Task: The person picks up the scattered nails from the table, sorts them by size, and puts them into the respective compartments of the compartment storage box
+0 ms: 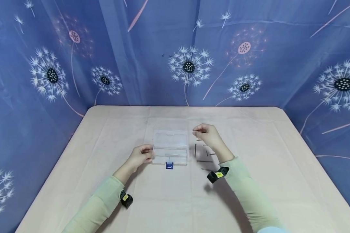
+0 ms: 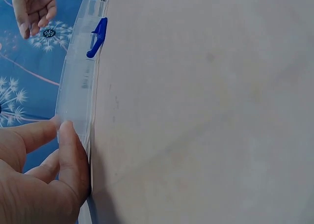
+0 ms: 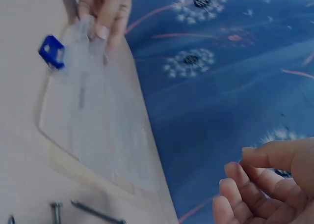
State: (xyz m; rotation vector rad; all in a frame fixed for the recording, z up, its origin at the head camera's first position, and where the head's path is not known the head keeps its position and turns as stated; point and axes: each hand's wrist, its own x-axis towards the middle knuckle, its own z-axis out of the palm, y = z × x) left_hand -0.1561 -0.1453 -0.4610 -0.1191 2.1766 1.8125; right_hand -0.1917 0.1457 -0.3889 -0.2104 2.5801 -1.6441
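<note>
A clear plastic box (image 1: 170,160) with a blue latch (image 1: 169,165) lies on the table, its lid (image 1: 170,138) tipped back away from the person. My left hand (image 1: 140,157) grips the box's left end between thumb and fingers; the left wrist view shows the fingertips (image 2: 67,128) on its side wall. Raised right of the lid is my right hand (image 1: 206,133), thumb and index finger brought together at the tips. In the right wrist view its other fingers (image 3: 228,190) are curled; I cannot tell whether anything small sits in the pinch. Several nails (image 1: 204,161) lie below it.
A pale cloth covers the table (image 1: 169,197). Beyond its back edge hangs a blue curtain (image 1: 151,58) printed with dandelions, which also runs along both sides. One long nail (image 1: 195,150) lies close to the box's right side.
</note>
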